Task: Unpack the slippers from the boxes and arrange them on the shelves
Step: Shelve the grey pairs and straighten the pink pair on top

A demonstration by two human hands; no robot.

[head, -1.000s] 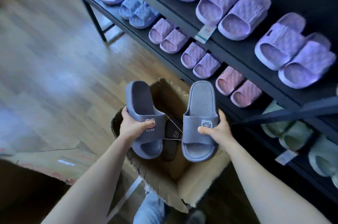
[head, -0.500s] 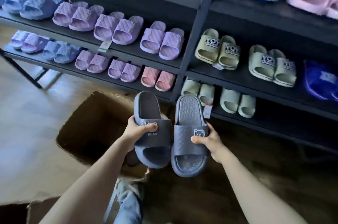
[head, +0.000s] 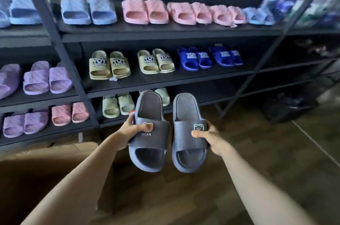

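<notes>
Head view: both slippers of the dark grey pair are in the air in front of the rack, not yet on any shelf. Your left hand (head: 131, 131) grips the BEAR-lettered slipper (head: 152, 140) across its strap, thumb on top and fingers curled under the outer edge. Your right hand (head: 210, 138) grips the bear-face slipper (head: 185, 143) the same way. The two hang side by side, apart, heels toward the rack.

Risks, as I judge them:
- Each hold sits on one side of the strap only (soft foam, likely to flex), so a slipper could swivel about your thumb and drop to the wood floor (head: 257, 151).
- The heel of the BEAR-lettered slipper overlaps the pale green pair (head: 117, 105) on the bottom shelf; I cannot tell if it touches. Push forward low and you could knock that pair out of line.
- Bare board shows on the middle shelf (head: 211, 76) right of the royal blue pairs (head: 209, 58). The slanted brace (head: 255, 70) crosses there and could snag a heel.
- The open cardboard box (head: 55, 154) sits by your left arm; a careless swing could catch its flap.
</notes>
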